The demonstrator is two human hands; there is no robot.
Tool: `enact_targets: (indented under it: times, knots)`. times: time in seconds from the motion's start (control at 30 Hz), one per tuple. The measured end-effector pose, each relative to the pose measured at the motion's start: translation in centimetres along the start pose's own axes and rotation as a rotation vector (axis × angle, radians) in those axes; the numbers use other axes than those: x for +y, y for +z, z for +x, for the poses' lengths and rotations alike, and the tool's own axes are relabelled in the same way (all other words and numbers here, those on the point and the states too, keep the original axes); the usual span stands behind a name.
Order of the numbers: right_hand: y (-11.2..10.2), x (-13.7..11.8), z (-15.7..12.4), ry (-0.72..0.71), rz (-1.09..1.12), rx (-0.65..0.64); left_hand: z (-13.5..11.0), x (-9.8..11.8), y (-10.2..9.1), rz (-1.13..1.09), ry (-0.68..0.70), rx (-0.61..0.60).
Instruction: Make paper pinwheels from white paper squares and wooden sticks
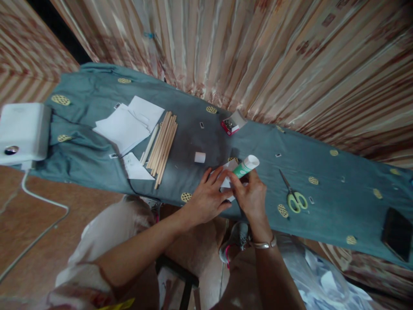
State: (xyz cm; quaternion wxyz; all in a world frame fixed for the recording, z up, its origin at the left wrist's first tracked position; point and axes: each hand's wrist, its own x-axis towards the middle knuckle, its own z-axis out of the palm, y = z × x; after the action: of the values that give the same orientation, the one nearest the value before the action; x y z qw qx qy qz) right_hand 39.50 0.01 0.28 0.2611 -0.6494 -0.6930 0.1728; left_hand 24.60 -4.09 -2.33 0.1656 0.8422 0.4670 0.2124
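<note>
My right hand is closed around a green and white glue tube, which tilts up to the right with its white end raised. My left hand lies with fingers spread on a small piece of white paper on the grey-blue cloth, right beside the tube. Both hands meet near the table's front edge. A small white cap or roll sits just left of the hands.
A bundle of wooden sticks and white paper sheets lie to the left. A small open box sits behind the hands; yellow-handled scissors to the right. A dark object sits far right, a white appliance far left.
</note>
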Motion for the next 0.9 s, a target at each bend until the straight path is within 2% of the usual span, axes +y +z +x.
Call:
enact_targets:
  times: [0.47,0.9]
  knots:
    - [-0.7,0.5,-1.0,0.008,-0.023,-0.002,0.1,0.1,-0.4,-0.014,-0.008,-0.028]
    - [-0.7,0.9,-0.1,0.033,-0.008,0.046,0.1,0.1,-0.3,-0.020,-0.010,-0.021]
